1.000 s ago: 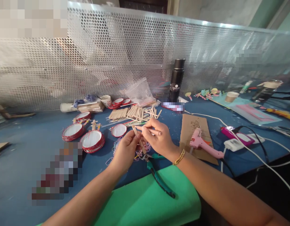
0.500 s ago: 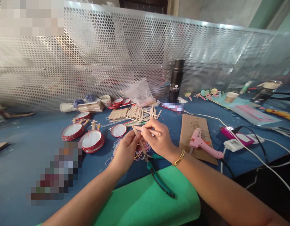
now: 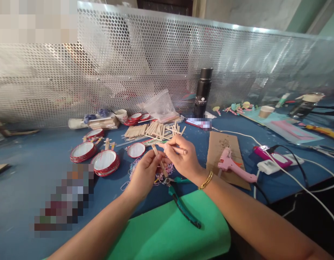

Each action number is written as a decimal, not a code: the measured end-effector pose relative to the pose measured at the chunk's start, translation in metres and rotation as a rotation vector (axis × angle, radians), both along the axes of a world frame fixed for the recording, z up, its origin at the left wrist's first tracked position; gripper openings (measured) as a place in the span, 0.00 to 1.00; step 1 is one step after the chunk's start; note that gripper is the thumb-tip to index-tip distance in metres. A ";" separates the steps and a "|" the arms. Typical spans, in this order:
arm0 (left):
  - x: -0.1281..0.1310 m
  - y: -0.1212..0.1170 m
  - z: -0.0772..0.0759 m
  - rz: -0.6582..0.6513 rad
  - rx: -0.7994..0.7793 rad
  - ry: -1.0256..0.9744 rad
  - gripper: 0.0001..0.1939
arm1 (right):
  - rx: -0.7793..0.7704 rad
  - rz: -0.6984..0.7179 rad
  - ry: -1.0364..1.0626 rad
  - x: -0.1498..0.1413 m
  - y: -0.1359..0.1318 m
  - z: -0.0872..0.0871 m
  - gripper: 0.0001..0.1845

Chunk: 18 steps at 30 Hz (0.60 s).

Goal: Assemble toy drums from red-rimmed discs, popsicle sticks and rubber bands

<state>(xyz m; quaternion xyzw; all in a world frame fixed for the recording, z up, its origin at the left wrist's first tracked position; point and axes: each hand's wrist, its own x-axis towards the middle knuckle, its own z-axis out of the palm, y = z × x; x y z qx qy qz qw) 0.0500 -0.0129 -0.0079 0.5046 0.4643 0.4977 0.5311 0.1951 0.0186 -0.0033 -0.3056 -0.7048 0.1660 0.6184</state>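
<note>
My left hand (image 3: 147, 169) is closed around a flat wooden craft stick (image 3: 163, 167), which slants up between the fingers. A pencil (image 3: 180, 151) is gripped in my right hand (image 3: 183, 155), its tip close to the upper end of the stick; whether it touches I cannot tell. Under the hands lies a heap of pastel paper clips or small loops (image 3: 135, 171), too fine to make out. Pliers with teal handles (image 3: 183, 208) rest just below, their jaws near the stick's lower end. A small red-rimmed round lid (image 3: 136, 150) lies just beyond my left hand.
More craft sticks (image 3: 163, 130) are piled beyond the hands. Several red-rimmed round drums (image 3: 105, 162) stand at left. A pink glue gun (image 3: 228, 162) rests on cardboard (image 3: 212, 148) at right, near a cabled power strip (image 3: 275, 168). A black bottle (image 3: 203, 94) stands behind; green sheet (image 3: 167, 231) lies in front.
The pencil tip has lifted slightly away from the stick's upper end. My left hand keeps the stick in nearly the same place.
</note>
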 end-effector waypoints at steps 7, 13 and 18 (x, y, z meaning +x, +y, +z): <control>-0.001 0.001 -0.001 -0.002 0.002 0.003 0.20 | -0.004 0.017 -0.014 0.001 0.000 0.000 0.12; -0.001 0.001 -0.002 0.002 0.005 0.015 0.19 | 0.001 0.025 -0.026 0.000 0.000 -0.001 0.12; -0.002 0.002 -0.001 0.007 0.003 0.014 0.19 | -0.015 0.009 0.008 0.001 0.000 -0.002 0.12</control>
